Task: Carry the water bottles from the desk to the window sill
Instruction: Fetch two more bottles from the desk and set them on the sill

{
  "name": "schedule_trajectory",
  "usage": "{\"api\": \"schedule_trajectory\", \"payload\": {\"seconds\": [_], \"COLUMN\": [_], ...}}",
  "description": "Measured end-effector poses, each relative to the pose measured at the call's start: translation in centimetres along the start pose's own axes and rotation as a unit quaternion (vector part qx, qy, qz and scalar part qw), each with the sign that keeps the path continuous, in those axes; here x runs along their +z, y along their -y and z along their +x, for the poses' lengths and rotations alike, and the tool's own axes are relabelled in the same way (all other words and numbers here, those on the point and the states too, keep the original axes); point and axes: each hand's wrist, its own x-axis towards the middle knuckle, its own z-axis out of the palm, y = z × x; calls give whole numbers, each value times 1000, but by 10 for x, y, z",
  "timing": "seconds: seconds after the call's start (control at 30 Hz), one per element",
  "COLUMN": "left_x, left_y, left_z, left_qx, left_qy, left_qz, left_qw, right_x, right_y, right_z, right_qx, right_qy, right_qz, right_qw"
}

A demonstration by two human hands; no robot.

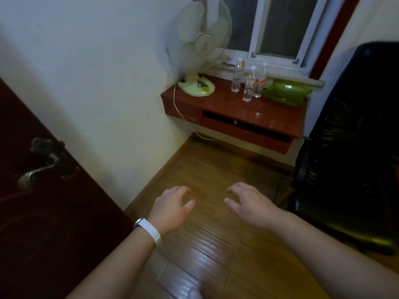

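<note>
Far beyond both empty hands (pixel 212 203), water bottles (pixel 248 83) stand on desk (pixel 248 108).

We see a reddish wooden counter (pixel 248 108) fixed below the window. On it stand three clear water bottles (pixel 248 87) close together, a pale fan base (pixel 195 86) at left, a green bag (pixel 287 91) at right.
</note>
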Motion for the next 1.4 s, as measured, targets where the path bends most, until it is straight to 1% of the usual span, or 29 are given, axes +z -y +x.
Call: {"api": "schedule_trajectory", "payload": {"seconds": [0.1, 0.27, 0.47, 0.57, 0.7, 0.83, 0.97, 1.13, 1.4], "left_x": [-17, -28, -22, -26, -38, -50, -59, -68, -68], "left_y": [1, -10, -24, -38, -69, -105, -135, -152, -153], "left_z": [42, 103, 194, 248, 325, 399, 464, 523, 625], "left_qx": [13, 51, 70, 65, 51, 59, 74, 88, 107], "left_qy": [6, 37, 68, 65, 46, 57, 67, 48, 48], "left_qz": [-3, -2, -4, -8, -7, -7, -46, -66, -19], "left_qw": [1000, 998, 995, 996, 998, 997, 994, 993, 993], "right_x": [-10, -27, -41, -59, -102, -153, -191, -215, -239], "right_y": [1, -15, -61, -79, -101, -134, -171, -201, -231], "right_z": [29, 73, 146, 200, 276, 330, 375, 417, 490], "right_qx": [21, 67, 84, 63, 39, 37, 48, 63, 87], "right_qy": [-11, -37, 3, 5, 16, 17, 11, 7, 0], "right_qz": [-2, 11, 34, 59, 80, 80, 89, 87, 81], "right_qw": [1000, 997, 996, 996, 996, 996, 995, 994, 993]}}
